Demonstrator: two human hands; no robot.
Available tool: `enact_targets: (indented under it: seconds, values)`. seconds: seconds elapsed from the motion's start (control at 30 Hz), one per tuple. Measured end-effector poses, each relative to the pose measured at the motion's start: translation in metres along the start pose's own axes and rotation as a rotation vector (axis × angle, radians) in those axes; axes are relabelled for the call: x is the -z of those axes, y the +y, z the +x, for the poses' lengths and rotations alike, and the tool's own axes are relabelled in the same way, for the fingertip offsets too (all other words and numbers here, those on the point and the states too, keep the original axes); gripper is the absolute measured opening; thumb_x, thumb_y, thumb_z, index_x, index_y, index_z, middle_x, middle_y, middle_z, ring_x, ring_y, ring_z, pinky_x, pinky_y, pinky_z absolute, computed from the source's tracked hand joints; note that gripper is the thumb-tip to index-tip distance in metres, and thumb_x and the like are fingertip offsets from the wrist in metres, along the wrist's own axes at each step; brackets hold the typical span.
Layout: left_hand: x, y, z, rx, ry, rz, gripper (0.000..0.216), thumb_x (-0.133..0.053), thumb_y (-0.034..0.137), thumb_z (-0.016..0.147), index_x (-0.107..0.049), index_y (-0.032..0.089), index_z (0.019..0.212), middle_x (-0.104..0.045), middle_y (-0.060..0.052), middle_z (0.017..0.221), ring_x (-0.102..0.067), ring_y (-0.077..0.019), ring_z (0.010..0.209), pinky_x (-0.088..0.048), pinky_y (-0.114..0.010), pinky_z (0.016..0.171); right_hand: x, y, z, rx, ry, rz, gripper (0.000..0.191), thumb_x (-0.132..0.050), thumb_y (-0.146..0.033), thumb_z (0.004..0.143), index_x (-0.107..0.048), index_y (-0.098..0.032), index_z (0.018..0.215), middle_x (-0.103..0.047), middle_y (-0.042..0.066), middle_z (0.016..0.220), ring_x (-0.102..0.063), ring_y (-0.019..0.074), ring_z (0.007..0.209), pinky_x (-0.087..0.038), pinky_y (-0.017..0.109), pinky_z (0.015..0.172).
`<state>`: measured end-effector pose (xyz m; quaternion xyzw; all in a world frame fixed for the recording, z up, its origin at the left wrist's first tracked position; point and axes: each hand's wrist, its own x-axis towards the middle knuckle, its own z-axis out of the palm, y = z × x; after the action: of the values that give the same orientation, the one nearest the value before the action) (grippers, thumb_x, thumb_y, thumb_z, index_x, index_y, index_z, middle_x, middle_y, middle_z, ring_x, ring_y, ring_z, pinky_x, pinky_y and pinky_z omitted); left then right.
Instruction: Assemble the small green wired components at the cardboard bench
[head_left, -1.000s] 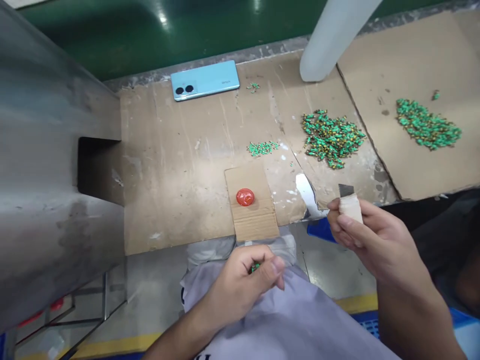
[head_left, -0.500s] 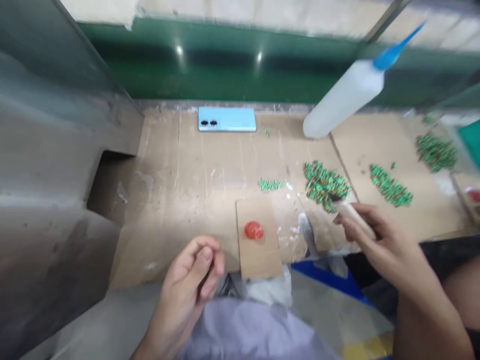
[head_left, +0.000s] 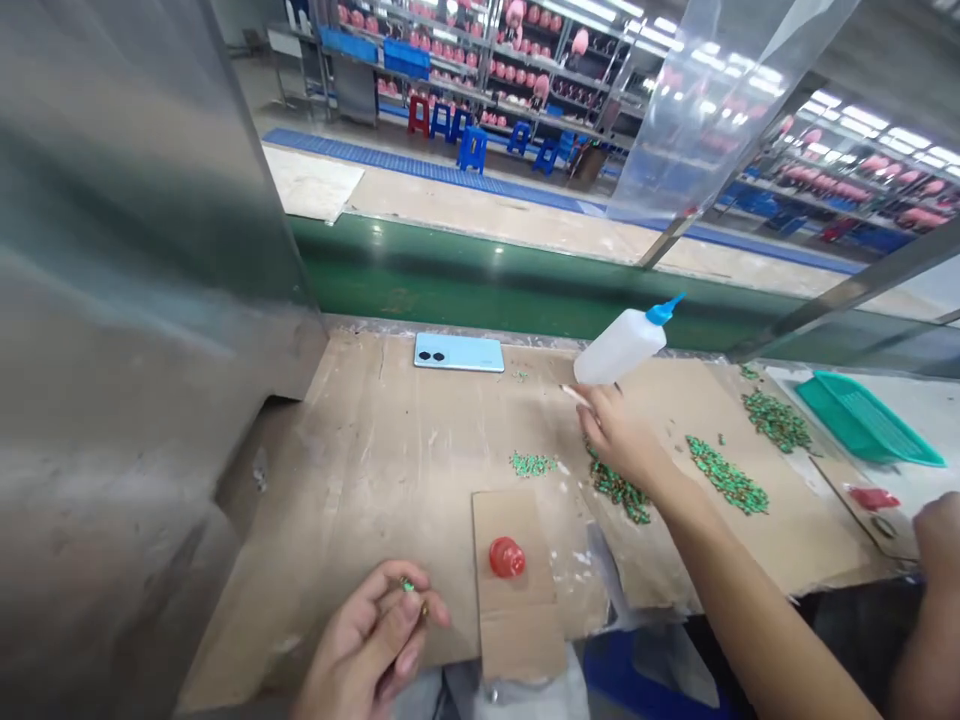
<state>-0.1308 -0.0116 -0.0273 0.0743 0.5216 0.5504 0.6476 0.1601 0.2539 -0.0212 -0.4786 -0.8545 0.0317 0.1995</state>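
Observation:
My left hand (head_left: 371,645) is at the bench's near edge, pinching a small green part (head_left: 406,585) between thumb and fingers. My right hand (head_left: 622,438) is stretched out over a pile of small green parts (head_left: 621,490), fingers closed around a pale tape-wrapped blade tool; only the tool's tip (head_left: 576,394) shows past the fingers. A red blob (head_left: 507,557) sits on a small cardboard piece (head_left: 517,620) between my hands. A smaller cluster of green parts (head_left: 532,463) lies left of my right hand.
A white squeeze bottle with a blue nozzle (head_left: 622,344) hangs tilted just beyond my right hand. A light-blue phone (head_left: 458,352) lies at the back. More green piles (head_left: 726,478) and a green basket (head_left: 862,428) are to the right. Another person's hand (head_left: 937,540) shows at the right edge. A metal wall (head_left: 112,350) stands left.
My head has tilted up, bringing the conveyor and shelves into sight. My right hand moved forward from the bench's edge onto the green pile. My left hand rose from my lap.

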Motion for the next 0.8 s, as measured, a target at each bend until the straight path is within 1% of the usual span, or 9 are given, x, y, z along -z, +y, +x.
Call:
enact_targets:
  seconds: [0.07,0.17,0.23,0.3,0.4,0.47,0.53,0.63,0.8]
  values:
    - [0.000,0.001,-0.002,-0.006,-0.030,-0.002,0.052,-0.103,0.056,0.071,-0.075,0.015,0.086,-0.072,-0.006,0.076,-0.032,-0.0051,0.053,-0.023,-0.019,0.050,-0.010,0.010,0.017,-0.005,-0.033,0.007,0.030,-0.060,-0.038,0.104,-0.073,-0.016,0.119,-0.078,0.014,0.107,-0.073,0.0314,0.102,-0.058,0.051,0.097]
    - [-0.002,0.000,-0.001,-0.010,-0.062,-0.013,0.056,-0.108,0.057,0.062,-0.078,0.013,0.082,-0.075,-0.007,0.077,-0.038,-0.0038,0.053,-0.029,-0.018,0.051,-0.013,0.012,0.018,0.010,-0.067,0.048,0.028,-0.066,-0.045,0.099,-0.076,-0.019,0.106,-0.077,0.018,0.108,-0.069,0.0351,0.107,-0.053,0.053,0.104]
    - [-0.004,-0.001,0.002,-0.013,-0.066,-0.007,0.053,-0.108,0.054,0.064,-0.082,0.013,0.084,-0.078,-0.008,0.082,-0.044,-0.0044,0.056,-0.036,-0.017,0.055,-0.004,0.002,0.003,0.035,-0.044,0.076,0.029,-0.062,-0.045,0.101,-0.076,-0.020,0.108,-0.077,0.019,0.117,-0.067,0.0382,0.116,-0.049,0.056,0.109]
    - [-0.006,-0.003,0.004,0.015,-0.084,-0.004,0.051,-0.107,0.051,0.067,-0.085,0.013,0.092,-0.079,-0.008,0.083,-0.047,-0.0050,0.058,-0.036,-0.017,0.055,0.013,-0.012,-0.018,0.063,-0.011,0.097,0.028,-0.058,-0.043,0.103,-0.076,-0.024,0.112,-0.077,0.017,0.120,-0.066,0.0384,0.119,-0.048,0.057,0.109]
    - [-0.011,-0.004,0.007,0.063,-0.126,-0.024,0.050,-0.107,0.048,0.070,-0.083,0.014,0.097,-0.078,-0.006,0.079,-0.045,-0.0044,0.055,-0.031,-0.015,0.051,0.034,-0.028,-0.049,0.071,0.045,0.090,0.019,-0.060,-0.039,0.107,-0.075,-0.029,0.107,-0.078,0.012,0.108,-0.070,0.0354,0.106,-0.051,0.054,0.100]
    - [-0.013,-0.005,0.009,0.071,-0.145,-0.038,0.048,-0.107,0.047,0.071,-0.079,0.014,0.093,-0.076,-0.004,0.075,-0.044,-0.0037,0.053,-0.029,-0.015,0.050,0.035,-0.031,-0.060,0.065,0.043,0.075,0.020,-0.058,-0.038,0.109,-0.075,-0.028,0.105,-0.078,0.011,0.100,-0.070,0.0336,0.097,-0.053,0.052,0.092]
    - [-0.015,-0.007,0.012,0.067,-0.153,-0.037,0.049,-0.106,0.049,0.072,-0.075,0.014,0.087,-0.075,-0.004,0.072,-0.044,-0.0035,0.052,-0.030,-0.015,0.051,0.028,-0.027,-0.065,0.077,-0.031,0.069,0.024,-0.058,-0.040,0.109,-0.076,-0.026,0.103,-0.079,0.010,0.097,-0.071,0.0323,0.093,-0.054,0.049,0.086]
    - [-0.017,-0.009,0.014,0.039,-0.152,-0.019,0.052,-0.105,0.053,0.073,-0.072,0.014,0.084,-0.074,-0.003,0.070,-0.044,-0.0038,0.051,-0.032,-0.015,0.052,0.012,-0.018,-0.069,0.098,-0.173,0.068,0.029,-0.057,-0.044,0.109,-0.078,-0.025,0.101,-0.081,0.010,0.099,-0.072,0.0319,0.092,-0.054,0.049,0.084]
    - [-0.023,-0.009,0.009,0.031,-0.135,-0.032,0.053,-0.105,0.049,0.074,-0.066,0.016,0.085,-0.077,-0.004,0.077,-0.041,-0.0031,0.049,-0.029,-0.017,0.050,0.008,-0.009,-0.090,0.101,-0.259,0.097,0.036,-0.054,-0.051,0.110,-0.080,-0.027,0.102,-0.082,0.009,0.099,-0.070,0.0315,0.091,-0.052,0.049,0.085]
